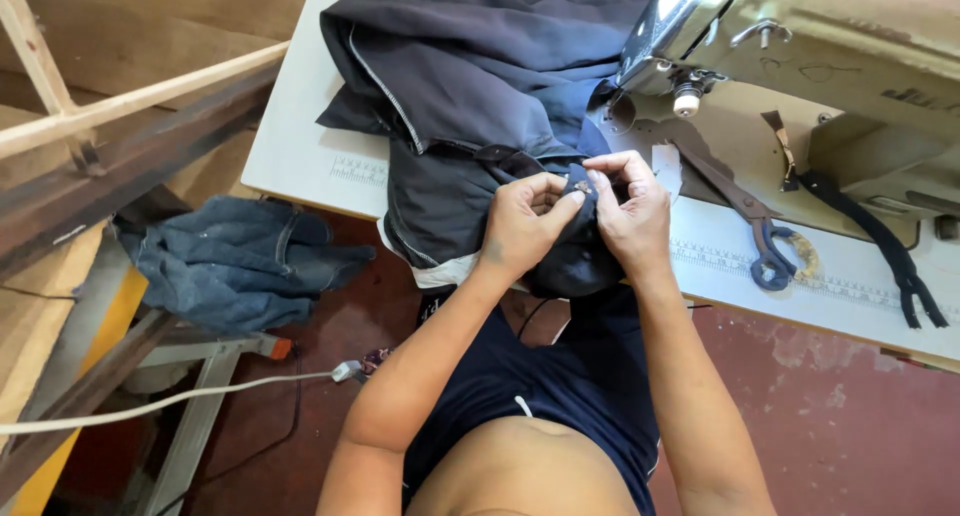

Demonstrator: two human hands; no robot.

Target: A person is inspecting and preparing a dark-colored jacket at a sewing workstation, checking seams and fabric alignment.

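My left hand (520, 221) & right hand (630, 211) meet at the near edge of the desk (300, 156). Both sets of fingers are curled shut, pinching a small metal bit (581, 187) on a bunched part of the dark jacket (470, 66). The rest of the jacket lies spread on the desk, going far & left, w/ a zip line showing. Right of my hands lie scissors (760, 236) w/ blue handles. A black zip strip (890, 256) lies further right. The sewing machine (800, 36) sits at the far right. Down left, off the desk, jeans (240, 261) lie heaped on a stand.
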